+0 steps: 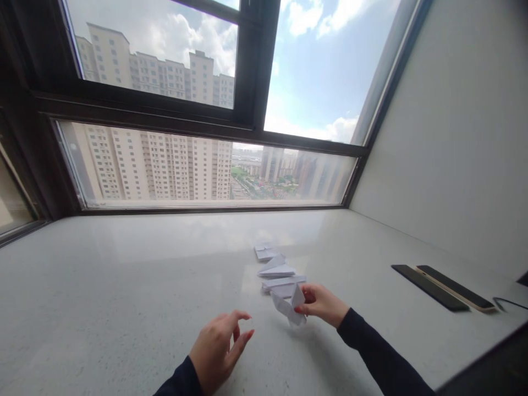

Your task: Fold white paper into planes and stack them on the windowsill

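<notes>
My right hand [322,303] pinches a folded white paper piece [289,306] and holds it just above the pale stone sill [124,286]. Its fingers are closed on the paper's right edge. My left hand [218,349] hovers to the lower left of the paper, empty, with its fingers curved and apart. Behind the held piece, a short row of folded white paper shapes [276,269] runs away from me toward the window. Both arms wear dark sleeves.
Two dark flat phones [441,287] lie side by side on the sill at the right, with a thin cable [509,302] beyond them. A large dark-framed window [214,126] closes the far edge; a pale wall [462,137] stands to the right.
</notes>
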